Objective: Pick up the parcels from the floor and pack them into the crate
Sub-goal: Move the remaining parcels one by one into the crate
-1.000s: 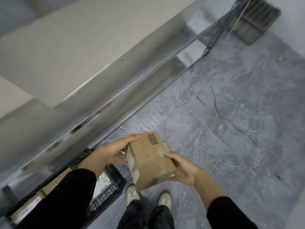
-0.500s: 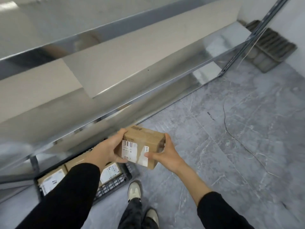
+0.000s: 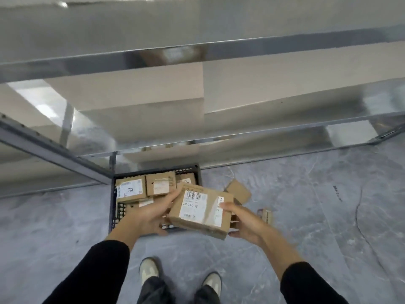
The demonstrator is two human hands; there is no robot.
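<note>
I hold a brown cardboard parcel (image 3: 200,208) with a white barcode label between both hands, just above the near right corner of the black crate (image 3: 114,207). My left hand (image 3: 149,213) grips its left end, my right hand (image 3: 245,222) its right end. The crate sits on the floor under the shelf edge and holds several labelled parcels (image 3: 131,189). Two more parcels lie on the floor to the crate's right: a flat brown one (image 3: 238,190) and a small one (image 3: 266,215).
A metal shelving rack (image 3: 197,51) rises right behind the crate, its post (image 3: 112,161) at the crate's far left corner. My shoes (image 3: 149,270) stand on the grey marble floor. A thin cable (image 3: 359,216) trails on the right.
My view has swung left, bringing the crate to the centre. The parcel has turned label-up in both hands and now hangs over the crate's near right corner.
</note>
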